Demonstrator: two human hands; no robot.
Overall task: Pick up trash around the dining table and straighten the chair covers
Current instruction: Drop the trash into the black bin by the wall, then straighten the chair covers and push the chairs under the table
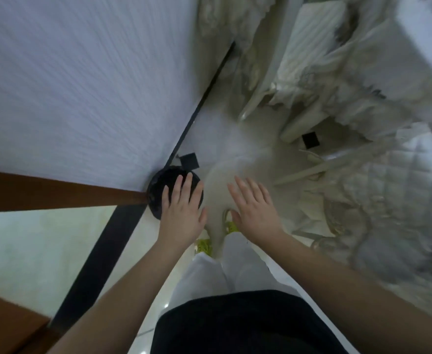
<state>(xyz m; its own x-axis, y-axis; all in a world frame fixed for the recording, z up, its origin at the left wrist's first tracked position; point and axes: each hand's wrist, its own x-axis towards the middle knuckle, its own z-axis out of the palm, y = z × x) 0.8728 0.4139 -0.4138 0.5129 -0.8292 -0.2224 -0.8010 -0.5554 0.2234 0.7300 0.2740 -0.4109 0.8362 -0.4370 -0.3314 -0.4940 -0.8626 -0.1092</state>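
Both my left hand (181, 215) and right hand (254, 209) spread flat, grip holding nothing, no trash collected that I can see, rumpled cream quilted chair covers (363, 190) look unstraightened.

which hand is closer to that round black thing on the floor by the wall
Left. The left hand overlaps the round black object in view, fingers spread over it. The right hand is off to its right, over the floor.
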